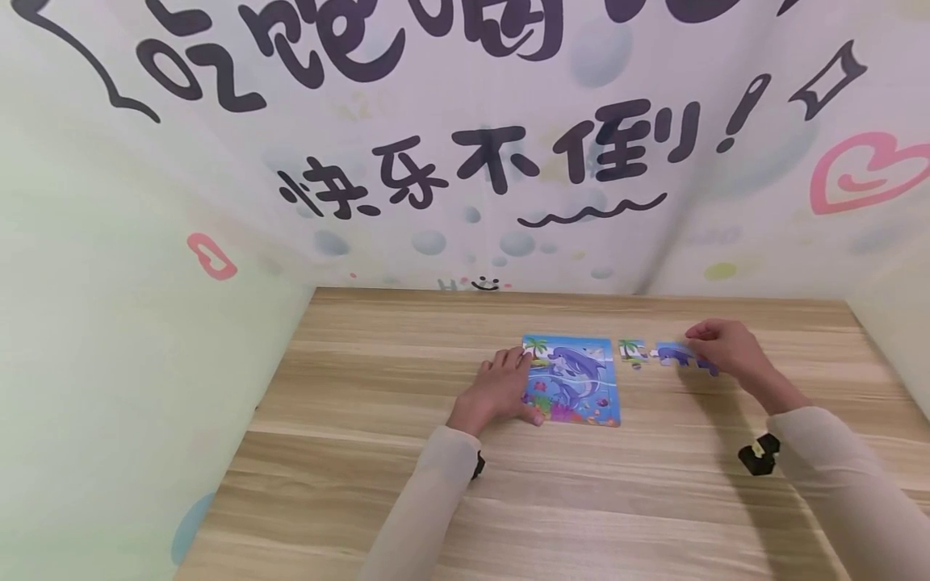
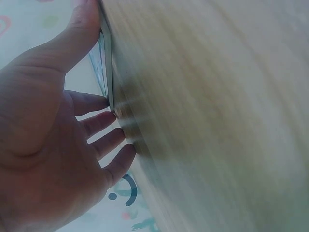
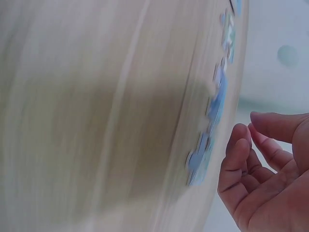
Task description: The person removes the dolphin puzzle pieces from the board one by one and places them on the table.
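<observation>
A square dolphin puzzle (image 1: 574, 379) lies flat on the table. My left hand (image 1: 497, 387) rests at its left side, the thumb at the near left corner and the fingers spread along the edge. In the left wrist view, fingertips (image 2: 128, 150) touch the table beside the board's rim (image 2: 108, 67). My right hand (image 1: 726, 347) hovers over loose puzzle pieces (image 1: 674, 353) right of the board, partly covering them. In the right wrist view, its fingers (image 3: 234, 159) are loosely bent near the thumb, with nothing visible between them.
A palm-tree puzzle piece (image 1: 632, 349) lies between the board and the other pieces. The wooden table (image 1: 407, 355) meets a printed wall cloth (image 1: 465, 242) at the back, with further walls at left and right.
</observation>
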A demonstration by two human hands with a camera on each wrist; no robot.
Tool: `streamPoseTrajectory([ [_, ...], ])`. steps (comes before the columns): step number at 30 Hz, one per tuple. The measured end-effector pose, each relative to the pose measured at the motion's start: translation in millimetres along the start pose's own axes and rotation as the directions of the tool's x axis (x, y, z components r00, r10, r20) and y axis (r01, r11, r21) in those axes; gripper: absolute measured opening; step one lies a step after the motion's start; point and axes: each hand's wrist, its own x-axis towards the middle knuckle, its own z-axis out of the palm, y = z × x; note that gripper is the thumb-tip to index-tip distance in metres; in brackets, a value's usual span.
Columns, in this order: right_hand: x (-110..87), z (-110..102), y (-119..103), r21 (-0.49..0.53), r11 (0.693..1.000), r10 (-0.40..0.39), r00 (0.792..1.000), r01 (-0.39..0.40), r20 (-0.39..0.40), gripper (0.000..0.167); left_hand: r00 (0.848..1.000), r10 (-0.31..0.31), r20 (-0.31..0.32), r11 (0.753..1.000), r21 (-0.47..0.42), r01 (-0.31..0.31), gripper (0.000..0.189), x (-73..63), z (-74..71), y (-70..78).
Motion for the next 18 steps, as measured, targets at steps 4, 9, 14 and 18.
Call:
streamPoseTrajectory([
  [4,-0.5,10,-13,0.005,1.0,-0.014,0.999,0.014,0.037,0.034,1.0,-0.002,0.004,1.0,-0.005,0.002,0.111,-0.1,-0.5,0.0],
  [9,-3.1,24,-31,0.01,1.0,-0.028,0.996,0.027,0.09,0.033,1.0,-0.003,0.005,1.0,-0.008,0.003,0.111,-0.6,-1.0,0.4],
  [14,-2.0,34,-42,0.022,0.999,-0.051,0.99,0.049,0.132,0.033,1.0,-0.005,0.005,1.0,0.004,0.005,0.111,-0.8,-1.2,0.9],
  [18,-0.8,41,-50,0.031,0.997,-0.073,0.987,0.069,0.145,0.032,1.0,-0.006,0.005,1.0,0.006,0.006,0.111,-0.7,-1.2,1.1],
])
